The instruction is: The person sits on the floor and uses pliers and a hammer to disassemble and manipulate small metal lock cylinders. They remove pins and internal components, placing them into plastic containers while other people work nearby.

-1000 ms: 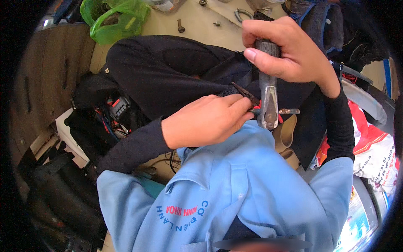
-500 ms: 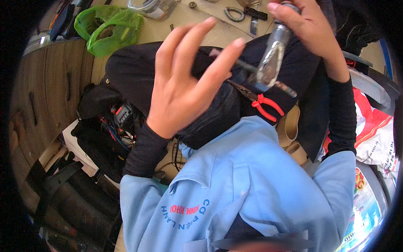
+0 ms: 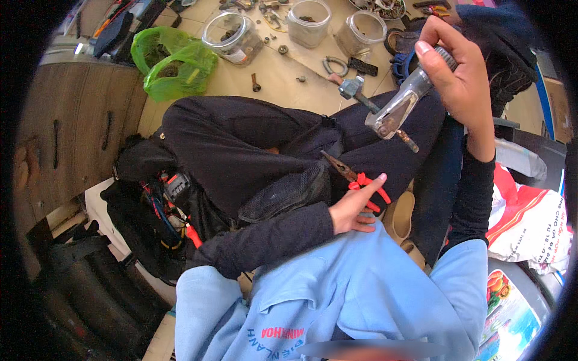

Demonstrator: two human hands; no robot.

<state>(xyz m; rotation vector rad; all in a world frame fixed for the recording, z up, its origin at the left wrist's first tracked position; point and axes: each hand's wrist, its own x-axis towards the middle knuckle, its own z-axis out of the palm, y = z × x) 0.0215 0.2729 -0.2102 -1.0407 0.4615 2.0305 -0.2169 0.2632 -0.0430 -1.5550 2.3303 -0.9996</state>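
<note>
My right hand [image 3: 460,84] is raised at the upper right and grips a silver metal part [image 3: 404,102] with a ribbed end and a rusty stub at its lower tip. My left hand [image 3: 356,209] rests low on my lap, fingertips on the red handles of a pair of pliers [image 3: 360,180] that lie on my dark trousers. The pliers' rusty jaws point up and left. Whether the fingers grip the handles or only touch them is unclear.
Three clear plastic jars [image 3: 308,21] with small parts stand on the tan floor ahead, next to a green plastic bag [image 3: 171,63]. Loose bolts and a grey fitting [image 3: 352,89] lie nearby. A black tool bag [image 3: 153,204] sits at my left, printed sacks [image 3: 530,228] at my right.
My left hand dropped from the metal part down to the pliers on my lap. My right hand lifted the metal part up and to the right.
</note>
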